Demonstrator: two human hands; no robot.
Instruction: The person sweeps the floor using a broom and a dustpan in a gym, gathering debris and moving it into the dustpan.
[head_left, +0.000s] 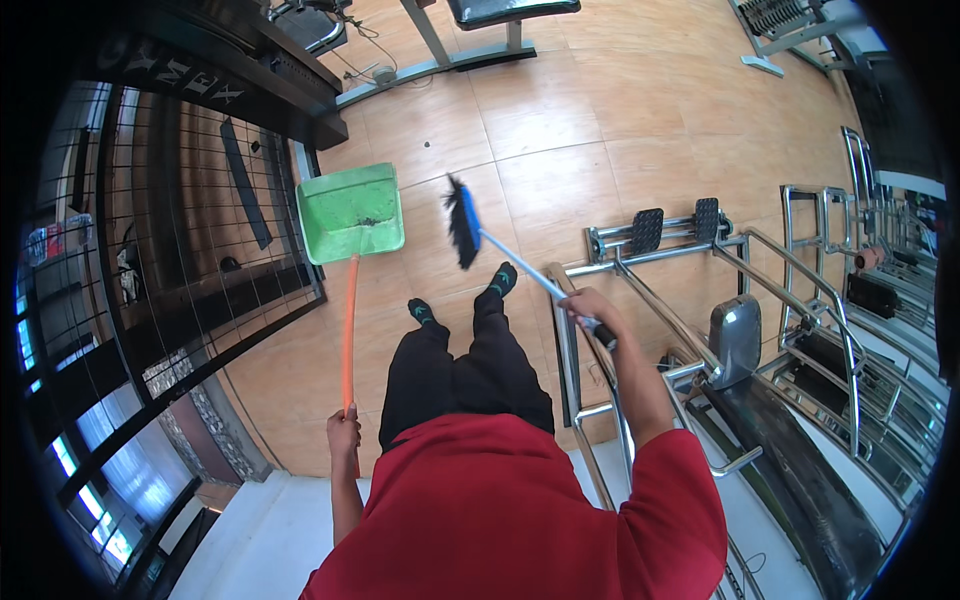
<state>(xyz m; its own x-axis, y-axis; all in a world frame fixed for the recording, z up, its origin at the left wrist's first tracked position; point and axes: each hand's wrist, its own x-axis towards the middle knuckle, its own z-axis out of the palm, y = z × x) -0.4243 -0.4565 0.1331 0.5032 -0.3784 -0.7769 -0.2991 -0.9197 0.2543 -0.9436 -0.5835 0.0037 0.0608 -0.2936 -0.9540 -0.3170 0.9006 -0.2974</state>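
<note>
My left hand (344, 435) grips the orange handle (349, 330) of a long-handled green dustpan (349, 201). Dark debris (367, 222) lies in the pan near the handle's base. In my right hand (592, 309) is the pale blue handle (525, 262) of a broom, held near its black end grip. The broom head (466, 225) has a blue block and black bristles, and it is to the right of the dustpan, apart from it. Whether the bristles touch the floor is hard to tell. A small dark speck (427, 144) lies on the tiles beyond both tools.
Chrome exercise frames (660, 292) with black foot plates and a padded bench (802, 465) crowd the right side. A black mesh-panelled rack (202, 225) stands close on the left. At the top is a bench base (450, 67) with a loose cord (375, 45). Tan tiles (555, 180) cover the floor.
</note>
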